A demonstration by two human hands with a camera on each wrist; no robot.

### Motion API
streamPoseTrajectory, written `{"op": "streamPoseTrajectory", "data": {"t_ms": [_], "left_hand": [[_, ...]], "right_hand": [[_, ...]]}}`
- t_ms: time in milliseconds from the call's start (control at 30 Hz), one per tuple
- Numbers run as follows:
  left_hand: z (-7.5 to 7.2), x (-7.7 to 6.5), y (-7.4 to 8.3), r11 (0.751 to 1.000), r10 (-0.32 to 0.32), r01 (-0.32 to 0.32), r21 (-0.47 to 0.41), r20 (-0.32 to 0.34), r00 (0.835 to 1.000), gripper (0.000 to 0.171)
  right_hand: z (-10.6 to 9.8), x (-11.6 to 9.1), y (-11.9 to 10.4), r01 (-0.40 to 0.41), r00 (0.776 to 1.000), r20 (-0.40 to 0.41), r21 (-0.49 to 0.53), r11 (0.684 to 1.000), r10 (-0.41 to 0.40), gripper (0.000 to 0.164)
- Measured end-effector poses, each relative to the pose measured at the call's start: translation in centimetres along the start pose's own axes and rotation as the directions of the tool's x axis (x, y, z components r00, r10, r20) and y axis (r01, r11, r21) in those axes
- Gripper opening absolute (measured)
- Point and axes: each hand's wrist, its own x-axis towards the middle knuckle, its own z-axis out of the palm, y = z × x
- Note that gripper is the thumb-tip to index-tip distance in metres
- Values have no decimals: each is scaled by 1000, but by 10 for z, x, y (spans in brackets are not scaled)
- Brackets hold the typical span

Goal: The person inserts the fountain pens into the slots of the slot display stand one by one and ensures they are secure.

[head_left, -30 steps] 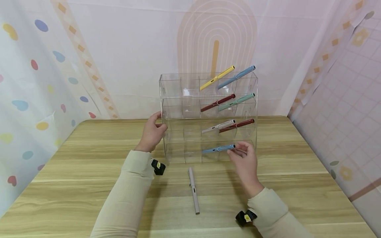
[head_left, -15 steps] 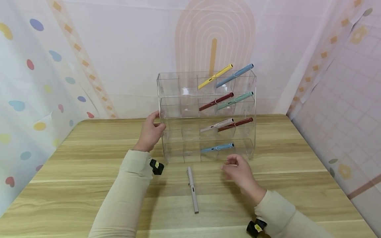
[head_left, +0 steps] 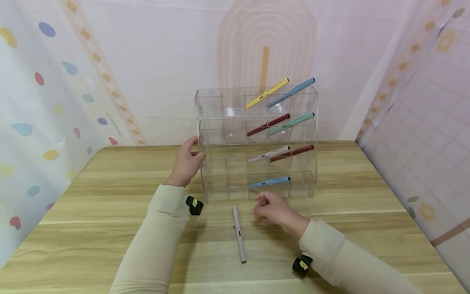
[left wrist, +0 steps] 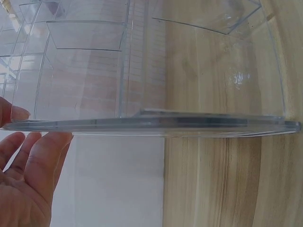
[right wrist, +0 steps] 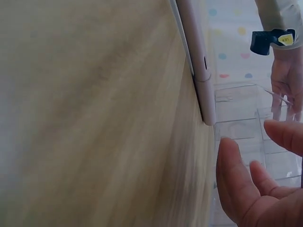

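Observation:
A clear acrylic pen rack with stepped tiers stands on the table. My left hand holds its left side panel, thumb on the inner face and fingers outside. My right hand is in front of the rack, its fingers loosely bent and holding nothing. Just left of it lies a pale grey-pink pen, clip end toward the rack. In the right wrist view that pen shows beyond my thumb and fingers, with a gap between. A light blue pen leans in the lowest tier.
Above it, tiers carry a pale pen, dark red pens, a green pen, a yellow pen and a blue pen. Left-hand compartments hold no pens. A patterned curtain hangs behind the wooden table.
My right hand let go of the light blue pen in the lowest tier, drew back toward me, then moved left toward the pen on the table. My left hand stays on the rack.

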Motion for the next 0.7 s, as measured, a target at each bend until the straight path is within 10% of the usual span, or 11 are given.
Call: {"op": "streamPoseTrajectory", "data": {"t_ms": [700], "left_hand": [[1, 1, -1, 1000, 16, -16, -5, -6, 1000, 58]], "right_hand": [[30, 33, -12, -22, 990, 129, -260, 965, 57, 43]]}}
